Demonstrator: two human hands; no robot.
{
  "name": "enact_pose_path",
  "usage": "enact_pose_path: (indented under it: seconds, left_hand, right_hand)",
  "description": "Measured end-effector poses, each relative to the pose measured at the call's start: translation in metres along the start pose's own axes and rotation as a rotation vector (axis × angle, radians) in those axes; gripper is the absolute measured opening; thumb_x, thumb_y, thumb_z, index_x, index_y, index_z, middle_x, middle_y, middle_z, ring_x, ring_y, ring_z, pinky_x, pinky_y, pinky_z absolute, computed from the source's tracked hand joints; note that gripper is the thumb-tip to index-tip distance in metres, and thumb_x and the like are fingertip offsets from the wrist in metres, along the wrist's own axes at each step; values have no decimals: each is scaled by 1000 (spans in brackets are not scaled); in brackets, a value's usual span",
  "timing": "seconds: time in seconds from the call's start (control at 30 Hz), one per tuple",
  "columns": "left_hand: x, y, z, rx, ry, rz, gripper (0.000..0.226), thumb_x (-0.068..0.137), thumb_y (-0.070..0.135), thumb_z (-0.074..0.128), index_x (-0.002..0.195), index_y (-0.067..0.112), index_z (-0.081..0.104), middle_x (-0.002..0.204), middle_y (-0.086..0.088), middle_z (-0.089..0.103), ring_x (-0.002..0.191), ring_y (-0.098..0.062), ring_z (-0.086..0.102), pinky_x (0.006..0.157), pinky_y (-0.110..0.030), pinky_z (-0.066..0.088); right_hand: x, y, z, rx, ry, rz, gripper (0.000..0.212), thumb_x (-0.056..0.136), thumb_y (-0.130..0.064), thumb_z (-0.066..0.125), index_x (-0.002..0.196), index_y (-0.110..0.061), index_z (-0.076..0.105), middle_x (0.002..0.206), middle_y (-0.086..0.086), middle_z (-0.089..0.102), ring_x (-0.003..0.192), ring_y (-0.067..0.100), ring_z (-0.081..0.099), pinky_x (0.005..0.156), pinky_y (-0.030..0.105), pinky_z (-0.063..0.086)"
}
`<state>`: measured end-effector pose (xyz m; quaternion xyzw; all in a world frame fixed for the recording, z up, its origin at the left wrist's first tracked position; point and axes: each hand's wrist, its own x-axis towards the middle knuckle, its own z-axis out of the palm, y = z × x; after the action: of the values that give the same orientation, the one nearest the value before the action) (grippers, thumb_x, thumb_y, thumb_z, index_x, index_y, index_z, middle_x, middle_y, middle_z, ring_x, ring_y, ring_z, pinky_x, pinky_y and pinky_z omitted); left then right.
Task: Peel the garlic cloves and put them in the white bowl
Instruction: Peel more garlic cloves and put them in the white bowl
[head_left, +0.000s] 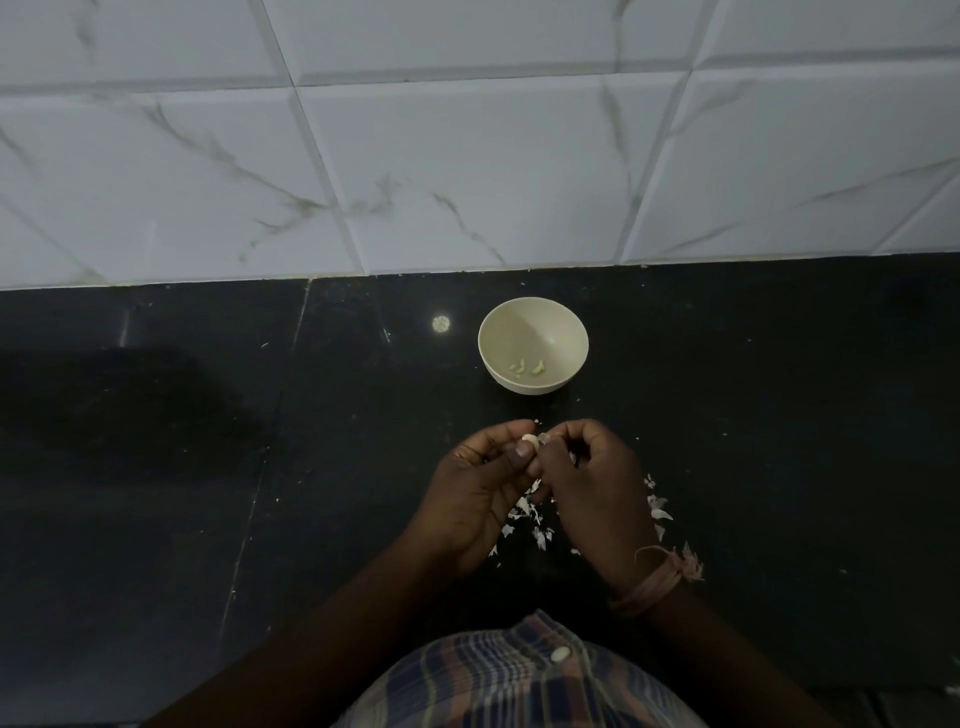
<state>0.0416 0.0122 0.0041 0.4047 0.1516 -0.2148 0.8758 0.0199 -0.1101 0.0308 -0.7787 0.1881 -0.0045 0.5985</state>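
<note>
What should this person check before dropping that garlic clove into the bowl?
1. Clove held firmly: ok, the left hand pinches the garlic clove at its fingertips.
2. Skin fully off: cannot tell; the right hand is at the clove with a flake beside it.
3. White bowl upright and open: ok.
4. Bowl within reach: ok, it stands just beyond the hands.
5. Bowl holds only peeled pieces: cannot tell, too small.
6. Peels kept out of the bowl: ok, they lie on the counter under the hands.
</note>
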Motion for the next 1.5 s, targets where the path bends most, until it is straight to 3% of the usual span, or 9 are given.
enact_pose_path:
  seconds: [0.1,0.3,0.57,0.67,0.77,0.93,1.13,1.27,1.5]
  left_hand:
    - [-2,2,1,-24,0,-11,22,85,-6,59,103,1,69,90,-14,74,73,-16,72,69,-23,60]
    - [-2,5,-1,-88,21,-25,27,82,-3,64,109,1,69,98,-17,75,92,-25,75,76,-27,62]
    - [-4,8,0,-216,30,-106,28,81,-1,61,108,4,68,94,-12,72,81,-18,72,74,-26,62]
    - [-5,8,0,-235,14,-136,29,84,0,60,111,4,68,96,-12,73,84,-20,73,75,-27,62]
    - [-5,9,-1,-249,-8,-154,30,85,0,60,113,4,70,101,-13,73,90,-21,74,76,-29,62]
    - [-5,10,1,-241,3,-126,29,82,-2,60,109,2,70,98,-13,73,87,-20,74,74,-25,62]
    - [-3,9,1,-212,39,-65,28,78,-2,61,105,2,67,90,-12,75,82,-17,76,68,-21,61]
    - [-4,10,2,-134,49,-28,25,76,2,66,101,5,68,84,-8,74,73,-13,73,62,-17,59]
    - [-4,9,2,-101,40,60,19,77,-2,64,95,3,64,80,-10,71,71,-12,72,63,-19,58]
  right_hand:
    - [3,-4,-2,117,13,42,6,94,-11,60,92,-7,65,69,11,71,53,24,68,58,41,56]
    - [4,4,-2,157,36,40,6,93,-5,59,91,-9,63,75,9,73,59,26,70,59,42,60]
    - [7,12,-3,102,88,57,15,95,-7,51,88,-12,63,63,6,68,54,23,66,63,51,59]
    - [8,17,-2,10,103,25,17,94,-25,52,82,-20,63,68,4,68,59,20,68,63,55,58]
    - [8,19,-3,-183,101,-67,29,96,-45,58,76,-23,62,69,-3,66,65,12,66,64,43,56]
    - [5,20,-4,-273,50,-188,10,93,-16,68,89,-25,69,81,-14,68,78,-1,63,69,17,48]
    - [2,12,-5,-227,27,-226,24,89,-3,61,90,-23,74,85,-15,72,83,0,68,77,24,55]
    - [3,11,-5,-71,18,-213,17,94,-11,65,100,-24,71,91,-13,73,80,10,73,71,43,62]
    - [-2,-1,-2,-18,-19,-287,9,91,-17,74,95,-25,75,93,-10,72,90,10,71,81,37,58]
